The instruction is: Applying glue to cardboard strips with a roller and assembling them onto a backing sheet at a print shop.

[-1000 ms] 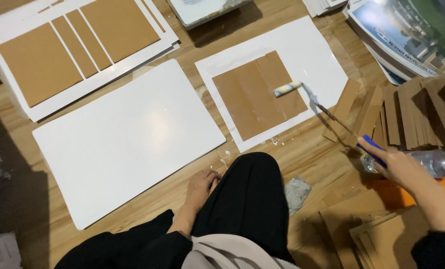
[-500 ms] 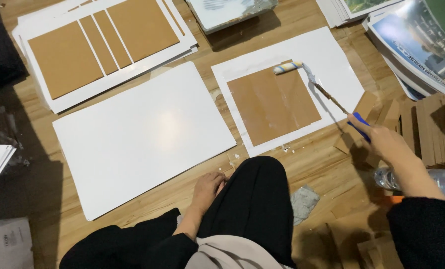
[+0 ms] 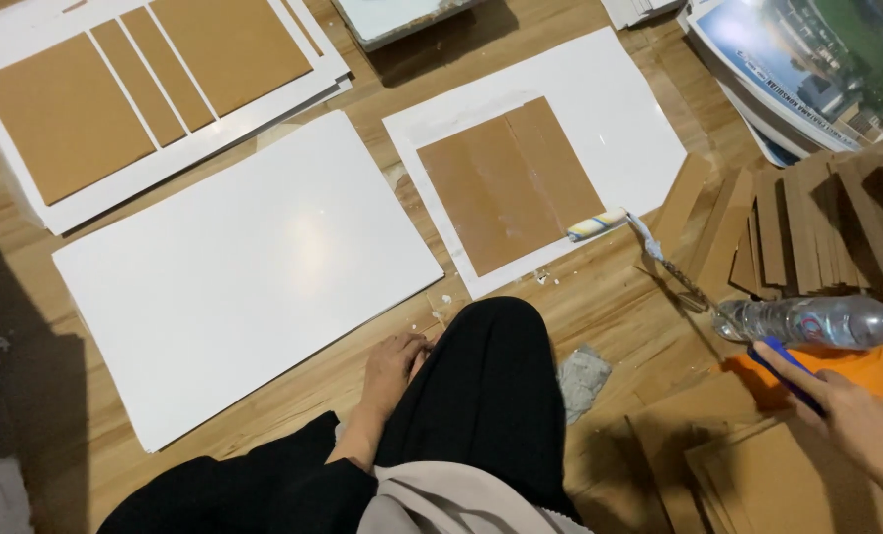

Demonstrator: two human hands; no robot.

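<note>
Resting flat on the wood floor left of the knee [image 3: 481,396], the left hand [image 3: 390,362] holds nothing. Right of the knee, small paint roller [image 3: 598,225] sits at the brown card's [image 3: 509,186] lower right corner, long handle slanting down-right into right hand [image 3: 852,415], closed on its blue grip.

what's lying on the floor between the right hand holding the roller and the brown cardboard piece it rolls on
In the head view, between the right hand and the brown cardboard piece lies a clear plastic bottle on its side, with bare wooden floor beyond. The small paint roller spans the stretch.
</note>
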